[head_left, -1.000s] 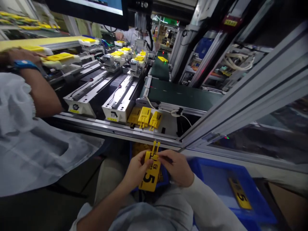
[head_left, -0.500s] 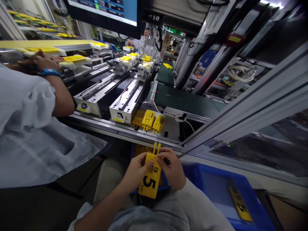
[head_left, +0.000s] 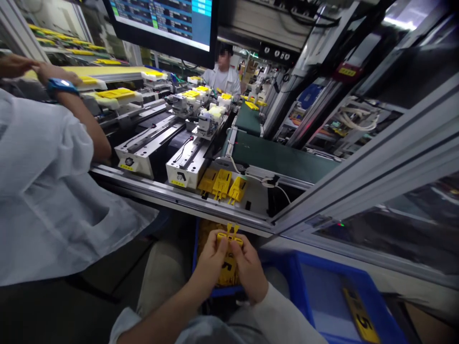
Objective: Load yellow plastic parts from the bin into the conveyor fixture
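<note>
A yellow power bank (head_left: pixel 229 237) with a black 5 on its face is held in front of me, tilted so that its end edge shows. Two short yellow cable ends stick up from that edge. My left hand (head_left: pixel 210 260) is closed around its left side, thumb on the face. Gripping the right side is my right hand (head_left: pixel 252 271), its thumb near the top edge. Below the hands stands a blue bin (head_left: pixel 195 248) with yellow pieces in it. Beyond them, several similar yellow power banks (head_left: pixel 222 183) lie on the metal bench.
At the right, a blue tray (head_left: pixel 304 286) holds another yellow power bank (head_left: pixel 359 313). A green conveyor belt (head_left: pixel 276 155) runs behind the bench edge. White linear rails (head_left: pixel 186 165) and a monitor (head_left: pixel 165 24) are ahead. A co-worker's sleeve (head_left: pixel 53 138) is close on the left.
The power bank has tipped, so its end edge faces me more than its printed face. My right hand has moved from the cable ends to its side. The co-worker's hands at left have lifted.
</note>
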The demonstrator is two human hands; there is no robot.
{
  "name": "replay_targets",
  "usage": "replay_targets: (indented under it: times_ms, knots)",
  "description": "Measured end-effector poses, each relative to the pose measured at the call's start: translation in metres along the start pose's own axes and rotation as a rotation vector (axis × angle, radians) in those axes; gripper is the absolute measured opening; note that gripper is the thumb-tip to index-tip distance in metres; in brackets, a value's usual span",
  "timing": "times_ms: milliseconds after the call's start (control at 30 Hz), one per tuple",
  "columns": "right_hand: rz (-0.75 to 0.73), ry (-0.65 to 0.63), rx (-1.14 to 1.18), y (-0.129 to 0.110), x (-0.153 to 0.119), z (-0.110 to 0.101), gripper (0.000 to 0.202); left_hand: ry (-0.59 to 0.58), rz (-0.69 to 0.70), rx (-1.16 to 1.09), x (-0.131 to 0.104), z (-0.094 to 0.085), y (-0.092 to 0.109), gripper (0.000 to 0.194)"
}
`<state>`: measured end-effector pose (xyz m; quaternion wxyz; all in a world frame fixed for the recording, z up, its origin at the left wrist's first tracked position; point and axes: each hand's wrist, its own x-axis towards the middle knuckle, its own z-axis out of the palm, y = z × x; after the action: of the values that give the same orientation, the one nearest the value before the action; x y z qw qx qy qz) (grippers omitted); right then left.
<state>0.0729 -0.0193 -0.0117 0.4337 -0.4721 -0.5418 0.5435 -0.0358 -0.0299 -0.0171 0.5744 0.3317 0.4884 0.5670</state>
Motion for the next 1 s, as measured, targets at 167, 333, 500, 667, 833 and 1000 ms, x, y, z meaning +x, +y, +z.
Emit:
replay_targets:
  times_ms: [167,333,500,667,833,1000]
  knots:
    - [-0.177,0.116,-0.242,0.001,-0.003,0.012,0.031,0.079,0.14,0.1,0.002,0.0,0.004,0.033]
    - [-0.401,-0.034,-0.52,-0.014,0.019,-0.002,0.029,0.032,0.451,0.292,0.016,-0.019,0.019,0.027]
    - [-0.555,-0.08,-0.642,-0.022,0.051,-0.016,0.029,0.038,0.776,0.585,0.027,-0.055,0.026,0.039]
    - [-0.662,0.095,-0.645,-0.012,0.118,-0.018,0.031,0.169,0.562,0.742,0.023,-0.077,0.018,0.024]
    - [-0.56,0.022,-0.765,0.008,0.189,0.009,0.033,0.015,0.522,0.883,0.034,-0.06,0.014,0.018]
    - [-0.427,-0.208,-0.897,0.027,0.203,0.015,0.033,-0.072,0.537,1.029,0.056,-0.043,0.017,0.012]
